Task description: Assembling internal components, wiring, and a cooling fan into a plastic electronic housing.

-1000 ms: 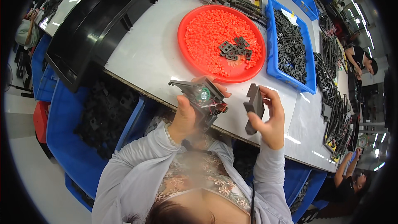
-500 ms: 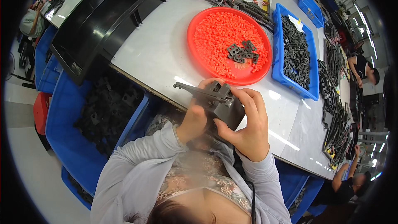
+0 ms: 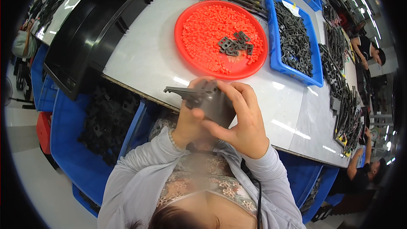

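Observation:
Between my two hands is a dark grey plastic part (image 3: 218, 107), boxy at one end, with a thin arm sticking out to the left. My left hand (image 3: 188, 121) is closed around its left side, thumb showing on the near face. My right hand (image 3: 243, 121) grips the boxy end, fingers over the top and thumb underneath. Motion blurs the details of the part. Just beyond my hands stands a round red tray (image 3: 180, 38) of small orange-red plastic pieces (image 3: 207, 29). Several small dark blocks (image 3: 235, 44) lie on top of them.
Right of the tray, a blue bin (image 3: 274, 55) holds many dark parts. A long black trough (image 3: 80, 38) lies at the left. Below the table edge, a large blue crate (image 3: 70, 144) contains dark pieces. Thin dark parts and wires line the far right; people (image 3: 366, 51) work there.
The part has turned slightly in my hands, its boxy end now blurred. My view has shifted, so tray and bins sit a little further left and higher.

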Tool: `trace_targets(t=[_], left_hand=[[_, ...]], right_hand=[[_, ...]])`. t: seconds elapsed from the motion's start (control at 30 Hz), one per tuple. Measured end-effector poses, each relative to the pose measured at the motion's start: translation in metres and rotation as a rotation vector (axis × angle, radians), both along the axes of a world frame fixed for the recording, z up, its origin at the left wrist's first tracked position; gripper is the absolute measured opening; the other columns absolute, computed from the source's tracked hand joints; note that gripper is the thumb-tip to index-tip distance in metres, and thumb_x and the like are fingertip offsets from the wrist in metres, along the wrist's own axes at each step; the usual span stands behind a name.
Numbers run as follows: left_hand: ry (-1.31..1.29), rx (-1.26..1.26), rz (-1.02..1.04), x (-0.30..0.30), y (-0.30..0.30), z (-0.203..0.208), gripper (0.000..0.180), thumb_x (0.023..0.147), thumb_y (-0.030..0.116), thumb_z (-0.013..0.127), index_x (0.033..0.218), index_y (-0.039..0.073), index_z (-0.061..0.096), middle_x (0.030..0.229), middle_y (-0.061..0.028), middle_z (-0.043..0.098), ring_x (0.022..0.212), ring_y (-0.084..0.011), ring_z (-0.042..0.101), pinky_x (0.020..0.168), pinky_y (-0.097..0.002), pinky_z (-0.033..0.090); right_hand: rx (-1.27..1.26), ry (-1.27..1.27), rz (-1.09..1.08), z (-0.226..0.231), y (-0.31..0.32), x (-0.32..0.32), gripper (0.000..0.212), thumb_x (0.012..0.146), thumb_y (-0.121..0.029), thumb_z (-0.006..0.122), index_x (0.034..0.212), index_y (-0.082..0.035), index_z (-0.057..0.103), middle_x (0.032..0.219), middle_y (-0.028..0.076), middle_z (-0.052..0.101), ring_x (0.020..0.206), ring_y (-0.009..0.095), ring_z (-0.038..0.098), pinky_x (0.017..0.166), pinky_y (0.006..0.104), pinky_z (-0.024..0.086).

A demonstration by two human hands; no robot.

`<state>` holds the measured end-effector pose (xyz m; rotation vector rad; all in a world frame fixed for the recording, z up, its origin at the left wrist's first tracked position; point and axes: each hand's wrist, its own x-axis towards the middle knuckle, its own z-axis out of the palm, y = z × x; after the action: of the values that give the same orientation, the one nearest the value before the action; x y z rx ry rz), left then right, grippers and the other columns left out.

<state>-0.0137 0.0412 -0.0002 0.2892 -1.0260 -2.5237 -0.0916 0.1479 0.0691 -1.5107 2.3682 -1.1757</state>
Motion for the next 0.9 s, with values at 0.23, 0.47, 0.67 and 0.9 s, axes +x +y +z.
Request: trace_targets(t=[0.23,0.47,0.67,0.9], left_hand=[[0.102,-0.02,0.011,-0.001,-0.011,-0.006,0.094,0.066,0.08,0.045,0.131,0.013,0.036,0.118,-0.0051,0.052,0.112,-0.0202,0.05,0.097,-0.0403,0.044],[-0.05,-0.011,0.067,-0.001,-0.008,0.004,0.095,0.065,0.082,0.043,0.129,0.012,0.036,0.117,-0.0032,0.049,0.108,-0.0177,0.049,0.092,-0.0372,0.044],[-0.113,-0.029,0.003,-0.002,-0.003,0.017,0.099,0.065,0.086,0.034,0.124,0.007,0.043,0.114,-0.0053,0.052,0.104,-0.0187,0.052,0.09,-0.0367,0.046],[-0.136,0.032,0.005,0.001,-0.001,0.017,0.099,0.067,0.086,0.03,0.121,0.005,0.046,0.113,-0.0069,0.054,0.101,-0.0185,0.054,0.088,-0.0355,0.047]], right_hand=[[-0.021,-0.023,0.021,-0.004,0.014,-0.001,0.092,0.052,-0.034,0.086,0.126,0.003,0.044,0.115,0.02,0.049,0.104,0.035,0.049,0.088,0.0422,0.043],[-0.139,0.025,0.0,-0.012,0.015,-0.005,0.088,0.052,-0.036,0.084,0.121,0.004,0.047,0.111,0.019,0.05,0.099,0.034,0.05,0.085,0.0414,0.043],[-0.183,0.042,-0.015,-0.012,0.016,-0.007,0.086,0.05,-0.036,0.085,0.118,0.004,0.051,0.107,0.018,0.053,0.095,0.032,0.053,0.081,0.039,0.045],[-0.181,-0.008,0.002,-0.013,0.016,-0.008,0.085,0.051,-0.038,0.084,0.117,0.005,0.051,0.104,0.017,0.053,0.095,0.032,0.052,0.083,0.039,0.044]])
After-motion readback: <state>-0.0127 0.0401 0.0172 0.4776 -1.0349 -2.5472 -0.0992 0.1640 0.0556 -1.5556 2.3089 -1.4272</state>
